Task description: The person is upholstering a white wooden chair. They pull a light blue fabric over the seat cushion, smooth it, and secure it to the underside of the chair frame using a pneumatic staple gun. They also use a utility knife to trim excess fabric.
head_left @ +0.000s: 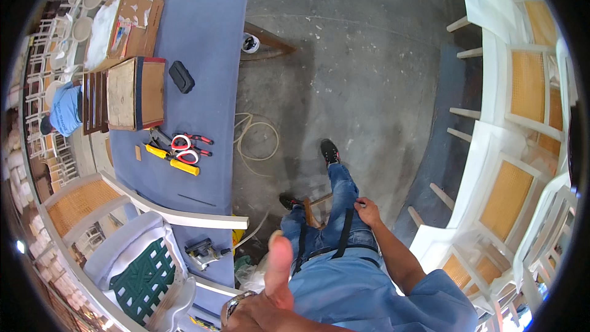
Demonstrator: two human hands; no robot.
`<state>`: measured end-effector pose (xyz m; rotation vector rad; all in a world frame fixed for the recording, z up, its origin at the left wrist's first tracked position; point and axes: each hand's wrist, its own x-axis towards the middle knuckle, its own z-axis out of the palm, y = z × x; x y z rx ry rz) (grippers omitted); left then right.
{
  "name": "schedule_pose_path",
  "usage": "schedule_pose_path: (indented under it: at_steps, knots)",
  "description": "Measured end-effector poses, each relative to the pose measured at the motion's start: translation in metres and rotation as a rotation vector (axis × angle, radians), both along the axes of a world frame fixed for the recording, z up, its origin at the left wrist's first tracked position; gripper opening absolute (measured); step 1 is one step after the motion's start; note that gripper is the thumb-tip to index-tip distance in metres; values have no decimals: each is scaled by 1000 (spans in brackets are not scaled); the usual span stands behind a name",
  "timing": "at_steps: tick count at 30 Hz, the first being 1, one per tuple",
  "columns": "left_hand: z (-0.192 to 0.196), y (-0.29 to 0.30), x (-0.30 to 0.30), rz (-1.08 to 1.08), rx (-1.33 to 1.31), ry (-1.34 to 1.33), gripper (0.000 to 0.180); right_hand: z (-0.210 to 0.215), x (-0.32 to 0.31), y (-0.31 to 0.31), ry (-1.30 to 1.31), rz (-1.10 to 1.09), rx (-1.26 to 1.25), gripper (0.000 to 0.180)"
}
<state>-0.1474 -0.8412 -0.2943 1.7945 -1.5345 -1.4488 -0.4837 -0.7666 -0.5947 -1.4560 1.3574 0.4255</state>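
My left hand [270, 300] is raised close in at the lower edge, its thumb stretched up and apart from the rest. A metal wristwatch [238, 302] shows beside it; the other fingers are largely cut off, and I see nothing in this hand. Lower on my right thigh rests my right hand [367, 213], fingers drawn together beside a black strap [346, 232]. A tiny greyish bit shows at its fingertips, too small to name. Left of me, a white-framed chair [184, 218] with green seat webbing [144, 280] lies tipped against the blue-covered table [203, 37].
Pliers and cutters with yellow grips [184, 167] and red grips [201, 138] lie on the table. Nearby are a black case [181, 77], boxes [136, 93] and a staple gun [204, 253]. A coiled hose [276, 144] is on the floor. Cane-backed chairs [527, 95] line the right side.
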Motion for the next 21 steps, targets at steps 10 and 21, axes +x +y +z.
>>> schedule_pose_path:
  at_steps: [10,21]
  knots:
    - [-106,17,31,423,379,-376,81,-11,-34,5,-65,-86,-2,39]
    - [-223,173,1,2096,460,786,79,9,-25,-59,-140,18,57,31]
